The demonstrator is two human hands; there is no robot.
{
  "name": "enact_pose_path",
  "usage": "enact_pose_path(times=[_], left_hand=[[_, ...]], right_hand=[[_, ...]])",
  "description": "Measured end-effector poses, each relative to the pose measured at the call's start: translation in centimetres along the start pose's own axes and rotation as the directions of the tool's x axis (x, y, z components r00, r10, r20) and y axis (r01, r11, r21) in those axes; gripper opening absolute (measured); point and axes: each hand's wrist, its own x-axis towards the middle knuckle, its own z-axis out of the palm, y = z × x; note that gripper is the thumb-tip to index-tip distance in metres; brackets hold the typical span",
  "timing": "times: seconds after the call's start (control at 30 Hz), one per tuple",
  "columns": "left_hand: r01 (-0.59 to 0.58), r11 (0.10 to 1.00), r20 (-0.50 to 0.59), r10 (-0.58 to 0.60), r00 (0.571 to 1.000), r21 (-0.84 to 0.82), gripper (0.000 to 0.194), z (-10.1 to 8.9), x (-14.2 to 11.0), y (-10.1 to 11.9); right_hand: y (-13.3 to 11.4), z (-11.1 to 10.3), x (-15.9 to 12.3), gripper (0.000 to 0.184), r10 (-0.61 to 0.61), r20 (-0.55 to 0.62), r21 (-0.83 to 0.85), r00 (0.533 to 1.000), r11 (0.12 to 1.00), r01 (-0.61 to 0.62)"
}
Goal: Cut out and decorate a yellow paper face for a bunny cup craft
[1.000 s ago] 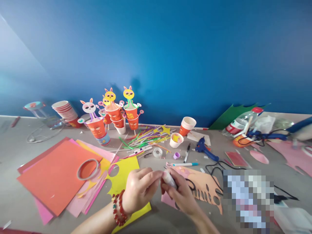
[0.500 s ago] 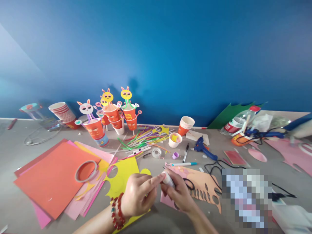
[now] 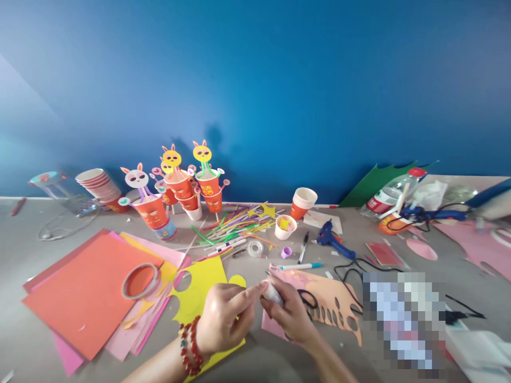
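While your right hand (image 3: 290, 311) wraps its curled fingers around a white tube (image 3: 273, 294), your left hand (image 3: 227, 319) stretches its index finger to the tube's upper end, the other fingers bent; whether your left thumb pinches anything, I cannot tell. You have the tube above the desk (image 3: 24, 252), well out from its back edge, between a yellow sheet (image 3: 203, 276) and a peach sheet (image 3: 332, 292). Near that back edge stand rabbit-topped cups (image 3: 150, 213), with a blue glue gun (image 3: 331, 240) farther right.
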Motion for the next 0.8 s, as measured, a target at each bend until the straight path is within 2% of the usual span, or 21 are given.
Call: enact_pose_path(times=[0.27,0.53,0.8], left_hand=[[-0.008,0.999,-0.003,0.008,1.000,0.045,0.054,-0.2,-0.6,0.5],[0.008,1.000,0.018,-0.009,1.000,0.023,0.053,-0.3,-0.1,-0.1],[0.027,1.000,0.003,-0.027,1.000,-0.009,0.054,0.0,-1.2,0.3]], right_hand=[[-0.2,0.1,0.1,0.021,0.013,0.021,-0.011,1.000,1.000,-0.013],[-0.8,0.1,0.3,0.013,-0.070,0.023,-0.124,0.997,0.990,0.072],[-0.4,0.1,0.3,0.019,-0.034,0.027,-0.115,0.999,0.993,0.037]])
